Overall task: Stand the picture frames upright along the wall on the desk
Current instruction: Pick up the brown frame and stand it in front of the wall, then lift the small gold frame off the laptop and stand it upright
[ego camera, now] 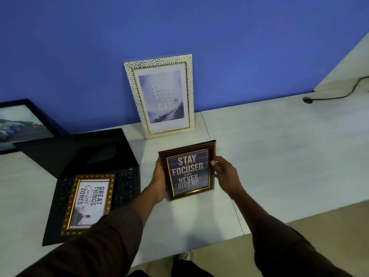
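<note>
A small dark red frame (187,170) reading "Stay focused and never give up" is held over the white desk (279,156). My left hand (158,180) grips its left edge and my right hand (225,172) grips its right edge. Behind it a tall white and gold frame (159,96) stands upright, leaning on the blue wall (179,27). A gold ornate frame (88,202) lies flat on an open black laptop (83,156) to the left. A black frame (22,124) leans at the far left by the wall.
A dark cable (339,94) runs from a grommet hole at the back right of the desk. A seam splits the desk just right of the held frame. The desk's front edge and tan floor show at lower right.
</note>
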{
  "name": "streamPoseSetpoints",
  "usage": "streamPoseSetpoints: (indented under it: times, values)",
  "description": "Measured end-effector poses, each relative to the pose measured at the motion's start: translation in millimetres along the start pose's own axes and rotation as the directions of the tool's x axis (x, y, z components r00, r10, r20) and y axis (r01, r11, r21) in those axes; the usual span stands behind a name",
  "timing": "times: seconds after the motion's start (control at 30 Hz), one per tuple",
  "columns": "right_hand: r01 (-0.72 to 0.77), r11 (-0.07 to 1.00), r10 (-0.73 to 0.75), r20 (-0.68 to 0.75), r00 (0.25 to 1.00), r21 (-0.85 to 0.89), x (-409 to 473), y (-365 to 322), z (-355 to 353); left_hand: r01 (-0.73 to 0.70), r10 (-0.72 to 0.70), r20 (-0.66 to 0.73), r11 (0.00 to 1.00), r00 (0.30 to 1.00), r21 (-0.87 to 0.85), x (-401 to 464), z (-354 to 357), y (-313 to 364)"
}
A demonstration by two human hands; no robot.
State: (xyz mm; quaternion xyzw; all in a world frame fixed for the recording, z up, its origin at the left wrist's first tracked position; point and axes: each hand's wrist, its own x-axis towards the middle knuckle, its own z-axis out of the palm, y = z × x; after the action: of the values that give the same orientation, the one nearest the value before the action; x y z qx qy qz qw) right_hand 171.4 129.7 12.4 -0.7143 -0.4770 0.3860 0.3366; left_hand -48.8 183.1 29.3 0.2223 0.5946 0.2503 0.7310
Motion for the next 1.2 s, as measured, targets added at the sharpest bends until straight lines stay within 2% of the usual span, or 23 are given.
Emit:
streamPoseSetpoints:
  times: [0.17,0.67,0.77,0.93,1.1,1.2]
  values:
    - [-0.02,1.0,0.02,-0.01,1.0,-0.008,-3.7,6.7,-1.0,0.015,-0.016,0.044,0.999,0.999,0.03,10.5,-6.7,-1.1]
    - [-0.059,0.998,0.059,-0.013,0.998,-0.011,-15.8,-3.2,-1.0,-0.035,0.031,0.063,0.997,0.998,0.064,15.5,-12.3,-2.3]
    - [-0.056,0.995,0.053,-0.044,0.998,-0.079,-21.7,-5.9,1.3,-0.041,0.039,0.058,0.998,0.998,0.038,13.2,-12.8,-2.3]
    - [-0.198,0.98,0.192,-0.14,0.971,-0.033,-45.6,-4.9,14.4,-0.103,0.103,-0.042,0.995,0.994,0.011,-4.5,-28.5,-5.3]
    - [-0.37,0.924,0.382,-0.168,0.909,0.099,-82.3,-4.8,39.0,-0.146,0.146,-0.031,0.989,0.989,0.014,-33.4,-70.0,-16.7]
    - [-0.385,0.916,0.4,-0.172,0.9,0.115,-106.9,-10.7,61.0,-0.155,0.156,-0.026,0.987,0.987,0.029,-56.1,-103.9,-26.4]
